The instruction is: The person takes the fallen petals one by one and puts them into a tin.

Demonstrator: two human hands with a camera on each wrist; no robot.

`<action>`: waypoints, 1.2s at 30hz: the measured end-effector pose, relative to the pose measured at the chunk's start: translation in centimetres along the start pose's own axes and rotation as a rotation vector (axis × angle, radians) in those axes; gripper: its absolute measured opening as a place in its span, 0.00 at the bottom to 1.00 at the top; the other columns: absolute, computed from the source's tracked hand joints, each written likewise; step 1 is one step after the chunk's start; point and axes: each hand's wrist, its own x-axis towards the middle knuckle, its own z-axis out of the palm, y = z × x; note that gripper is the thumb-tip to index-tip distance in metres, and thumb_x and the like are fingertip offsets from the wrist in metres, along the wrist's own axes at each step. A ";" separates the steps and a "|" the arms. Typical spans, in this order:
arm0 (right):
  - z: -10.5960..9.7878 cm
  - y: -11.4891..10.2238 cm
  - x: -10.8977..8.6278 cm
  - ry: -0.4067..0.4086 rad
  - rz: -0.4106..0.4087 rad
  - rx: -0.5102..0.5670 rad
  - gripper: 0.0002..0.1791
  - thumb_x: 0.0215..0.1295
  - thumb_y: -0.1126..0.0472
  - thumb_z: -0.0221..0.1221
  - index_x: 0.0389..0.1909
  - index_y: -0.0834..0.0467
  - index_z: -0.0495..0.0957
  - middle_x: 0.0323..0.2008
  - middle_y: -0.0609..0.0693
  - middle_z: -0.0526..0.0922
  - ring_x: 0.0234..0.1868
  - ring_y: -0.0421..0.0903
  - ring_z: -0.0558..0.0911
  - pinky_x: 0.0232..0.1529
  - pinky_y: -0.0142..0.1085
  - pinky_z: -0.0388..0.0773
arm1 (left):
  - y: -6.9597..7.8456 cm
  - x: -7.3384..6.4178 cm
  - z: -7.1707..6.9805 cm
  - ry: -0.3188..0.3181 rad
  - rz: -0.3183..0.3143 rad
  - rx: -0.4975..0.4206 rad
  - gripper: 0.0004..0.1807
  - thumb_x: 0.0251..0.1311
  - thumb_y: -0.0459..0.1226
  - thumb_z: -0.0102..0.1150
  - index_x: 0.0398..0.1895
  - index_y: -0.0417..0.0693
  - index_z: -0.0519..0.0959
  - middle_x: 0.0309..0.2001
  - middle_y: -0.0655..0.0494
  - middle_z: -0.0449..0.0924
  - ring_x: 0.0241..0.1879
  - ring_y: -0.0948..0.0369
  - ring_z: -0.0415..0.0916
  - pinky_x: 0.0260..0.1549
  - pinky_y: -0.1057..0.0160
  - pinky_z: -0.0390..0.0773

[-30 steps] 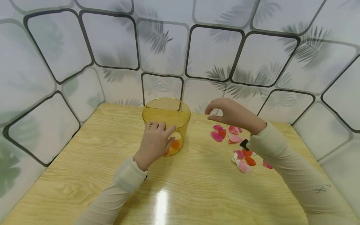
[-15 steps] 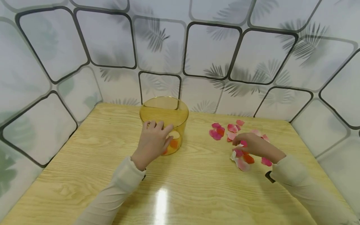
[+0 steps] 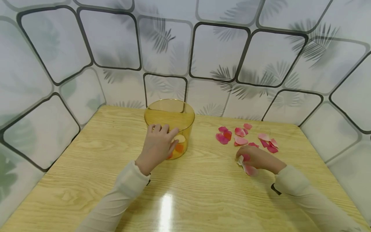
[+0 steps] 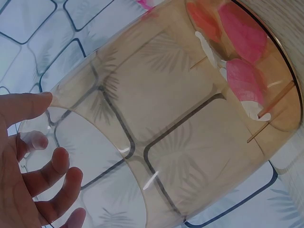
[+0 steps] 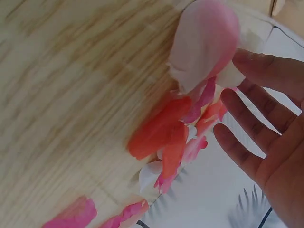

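Note:
My left hand holds the near rim of a transparent yellow bucket at the back of the table, fingers hooked over the edge. In the left wrist view the thumb and fingertips show around the rim, and pink, orange and white petals lie at the bucket's bottom. Over to the right, my right hand is down at a cluster of loose flower petals. The right wrist view shows its fingers spread and loosely bent, the thumb at a pale pink petal, with orange petals beside the fingertips.
More pink and red petals lie in small groups behind the right hand, some farther right. The wood-grain table ends at a patterned wall covering at the back and sides.
My right hand has come down from above the back petals, toward the front and right, onto the nearer cluster. The left hand stays at the bucket's rim.

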 end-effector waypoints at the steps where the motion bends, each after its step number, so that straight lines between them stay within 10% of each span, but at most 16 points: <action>1: 0.1 0.1 0.0 -0.002 0.001 0.000 0.08 0.52 0.72 0.64 0.33 0.57 0.80 0.34 0.47 0.81 0.36 0.45 0.77 0.40 0.38 0.78 | 0.0 0.0 0.0 0.001 0.001 0.000 0.16 0.52 0.47 0.66 0.40 0.53 0.74 0.31 0.52 0.77 0.32 0.51 0.75 0.44 0.47 0.74; 22: -0.8 -0.1 1.4 -0.039 0.118 0.036 0.11 0.59 0.58 0.62 0.19 0.52 0.75 0.21 0.39 0.77 0.22 0.33 0.69 0.27 0.27 0.68 | 0.2 0.0 0.1 -0.018 -0.001 0.027 0.16 0.53 0.48 0.65 0.39 0.53 0.74 0.31 0.53 0.76 0.33 0.51 0.75 0.45 0.49 0.74; 36: -6.4 -1.6 4.4 0.055 0.052 -0.088 0.05 0.57 0.68 0.62 0.27 0.56 0.76 0.27 0.46 0.82 0.31 0.42 0.80 0.37 0.42 0.79 | 0.1 0.0 0.0 -0.008 -0.001 0.011 0.16 0.52 0.47 0.66 0.40 0.53 0.74 0.31 0.52 0.77 0.33 0.51 0.75 0.45 0.48 0.74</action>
